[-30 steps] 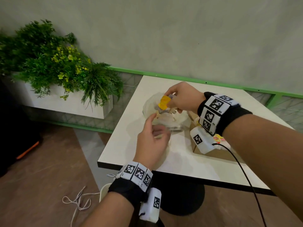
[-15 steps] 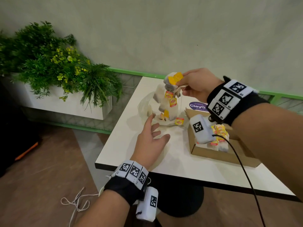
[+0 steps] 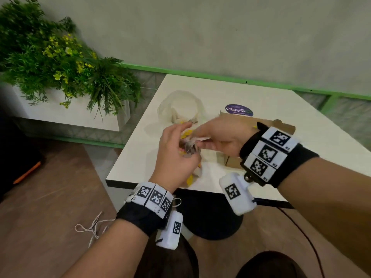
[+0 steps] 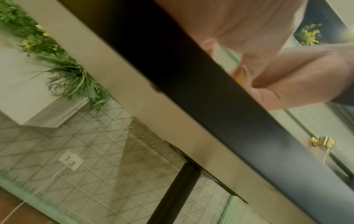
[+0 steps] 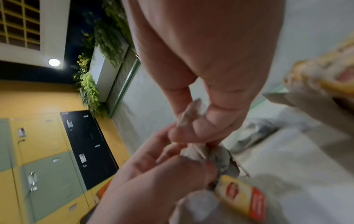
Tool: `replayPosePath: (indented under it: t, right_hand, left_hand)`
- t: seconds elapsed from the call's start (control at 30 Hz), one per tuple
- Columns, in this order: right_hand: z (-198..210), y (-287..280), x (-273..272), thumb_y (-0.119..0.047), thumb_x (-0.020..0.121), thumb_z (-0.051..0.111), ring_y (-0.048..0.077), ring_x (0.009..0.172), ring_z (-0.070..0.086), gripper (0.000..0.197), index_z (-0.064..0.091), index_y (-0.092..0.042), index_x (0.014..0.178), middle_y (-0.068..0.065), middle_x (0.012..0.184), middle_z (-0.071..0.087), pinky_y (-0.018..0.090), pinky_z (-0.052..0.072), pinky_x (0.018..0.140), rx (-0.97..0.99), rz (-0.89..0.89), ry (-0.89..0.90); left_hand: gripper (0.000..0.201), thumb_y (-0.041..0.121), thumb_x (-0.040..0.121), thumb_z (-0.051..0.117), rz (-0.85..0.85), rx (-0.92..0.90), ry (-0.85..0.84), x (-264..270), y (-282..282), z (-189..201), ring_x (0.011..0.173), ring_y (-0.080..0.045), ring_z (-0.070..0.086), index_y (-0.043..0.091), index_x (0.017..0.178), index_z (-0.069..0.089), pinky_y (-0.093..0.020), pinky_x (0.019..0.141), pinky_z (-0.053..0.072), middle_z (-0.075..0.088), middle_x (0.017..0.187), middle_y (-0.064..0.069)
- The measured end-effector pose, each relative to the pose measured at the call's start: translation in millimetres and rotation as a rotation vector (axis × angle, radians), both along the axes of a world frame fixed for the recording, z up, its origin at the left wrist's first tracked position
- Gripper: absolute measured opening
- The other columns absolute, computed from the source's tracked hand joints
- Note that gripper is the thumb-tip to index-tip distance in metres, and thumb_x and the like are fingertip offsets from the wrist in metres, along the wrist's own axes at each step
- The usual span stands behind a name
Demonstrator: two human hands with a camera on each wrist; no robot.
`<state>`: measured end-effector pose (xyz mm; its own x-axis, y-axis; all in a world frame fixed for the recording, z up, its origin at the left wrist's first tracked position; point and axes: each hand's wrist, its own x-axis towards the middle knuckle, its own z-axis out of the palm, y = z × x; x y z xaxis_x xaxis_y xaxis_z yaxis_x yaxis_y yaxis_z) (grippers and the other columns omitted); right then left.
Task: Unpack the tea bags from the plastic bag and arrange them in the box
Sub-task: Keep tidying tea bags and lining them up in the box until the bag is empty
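We are pinching a tangled clump of tea bags [image 3: 190, 144] with both the left hand [image 3: 176, 155] and right hand [image 3: 218, 137] above the table [image 3: 261, 101], between the nearly emptied plastic bag [image 3: 180, 106] and the box [image 3: 232, 160], so sorting is apparently remaining.

Mostly hidden behind the right hand [image 3: 220, 137] and its wristband: the cardboard box [image 3: 232, 162], contents not visible. Covered by the left hand [image 3: 176, 157]: most of the tea bags [image 3: 190, 146], number impossible to tell. Blurred in the right wrist view: the yellow tag [image 5: 241, 198], text unreadable. Cut off by the table edge [image 4: 210, 91] in the left wrist view: both hands.
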<state>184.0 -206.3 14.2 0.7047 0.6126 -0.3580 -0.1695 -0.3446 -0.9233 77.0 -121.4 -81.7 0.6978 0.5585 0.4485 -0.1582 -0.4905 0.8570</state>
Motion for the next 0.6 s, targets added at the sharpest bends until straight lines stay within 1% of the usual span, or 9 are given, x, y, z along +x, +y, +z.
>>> replayPosePath:
  t: [0.07,0.13,0.23,0.3,0.37,0.43,0.47,0.57,0.6]
  right_hand:
    - [-16,-2,-9,0.007,0.088,0.066,0.022,0.083,0.067,0.016,0.066,0.004,0.104,0.022,0.103,0.070,0.027,0.057,0.071,0.113,-0.002,0.063]
    - [-29,-8,-17,0.007,0.090,0.063,0.024,0.080,0.066,0.020,0.061,0.000,0.109,0.022,0.096,0.065,0.030,0.058,0.071,0.208,-0.066,0.038]
    - [-51,-21,-31,0.000,0.092,0.064,0.019,0.064,0.063,0.028,0.060,-0.005,0.119,0.014,0.081,0.068,0.032,0.056,0.063,0.214,-0.071,-0.231]
    - [-67,-27,-37,-0.009,0.091,0.068,0.017,0.062,0.064,0.030,0.060,-0.018,0.118,0.006,0.085,0.070,0.038,0.057,0.063,0.182,-0.046,-0.419]
    - [-80,-30,-39,-0.017,0.087,0.073,0.010,0.063,0.064,0.034,0.060,-0.028,0.116,-0.002,0.089,0.068,0.036,0.058,0.064,0.137,-0.022,-0.562]
    - [-88,-33,-40,-0.023,0.084,0.077,0.007,0.062,0.058,0.031,0.062,-0.031,0.110,-0.003,0.089,0.064,0.034,0.058,0.064,0.144,-0.007,-0.619]
    - [-90,-33,-40,-0.023,0.083,0.078,0.009,0.062,0.057,0.028,0.065,-0.030,0.107,-0.002,0.089,0.063,0.036,0.059,0.065,0.165,-0.004,-0.632]
    - [-95,-35,-39,-0.013,0.080,0.077,0.013,0.067,0.057,0.028,0.069,-0.027,0.103,-0.001,0.092,0.062,0.035,0.054,0.069,0.184,0.020,-0.720]
    - [-98,-36,-39,-0.009,0.079,0.074,0.013,0.071,0.057,0.030,0.069,-0.025,0.104,-0.002,0.094,0.062,0.032,0.052,0.071,0.167,0.022,-0.780]
  left_hand:
    - [0.046,0.017,0.079,0.065,0.029,0.087,0.070,3,2,-1,0.119,-0.015,0.055,0.025,0.124,0.065,-0.039,0.105,0.047,0.057,0.123,0.002]
    - [0.037,0.006,0.085,0.063,0.070,0.049,0.096,5,5,-1,0.113,-0.012,0.059,0.022,0.118,0.071,-0.039,0.102,0.048,0.064,0.117,0.004]
    - [0.029,0.006,0.091,0.059,0.085,-0.084,0.090,5,11,-1,0.102,-0.012,0.067,0.022,0.109,0.075,-0.041,0.094,0.055,0.073,0.105,0.007]
    - [0.020,0.012,0.096,0.059,0.077,-0.170,0.068,5,14,0,0.091,-0.016,0.072,0.020,0.104,0.075,-0.043,0.087,0.058,0.076,0.094,0.005]
    - [0.015,0.012,0.099,0.060,0.077,-0.241,0.042,5,16,1,0.085,-0.012,0.072,0.017,0.100,0.074,-0.036,0.081,0.059,0.076,0.087,0.004]
    - [0.015,0.010,0.100,0.061,0.070,-0.319,0.019,6,19,1,0.074,-0.008,0.069,0.017,0.091,0.071,-0.027,0.072,0.056,0.074,0.077,0.007]
    - [0.017,0.010,0.100,0.061,0.063,-0.360,0.005,5,19,3,0.071,-0.009,0.068,0.017,0.086,0.068,-0.028,0.068,0.056,0.072,0.073,0.005]
    - [0.021,0.015,0.099,0.064,0.062,-0.467,-0.010,10,28,1,0.074,-0.021,0.066,0.000,0.085,0.061,-0.043,0.066,0.058,0.065,0.078,-0.018]
    - [0.026,0.016,0.099,0.064,0.056,-0.526,-0.032,10,31,1,0.073,-0.025,0.065,-0.006,0.087,0.056,-0.042,0.063,0.058,0.061,0.079,-0.021]
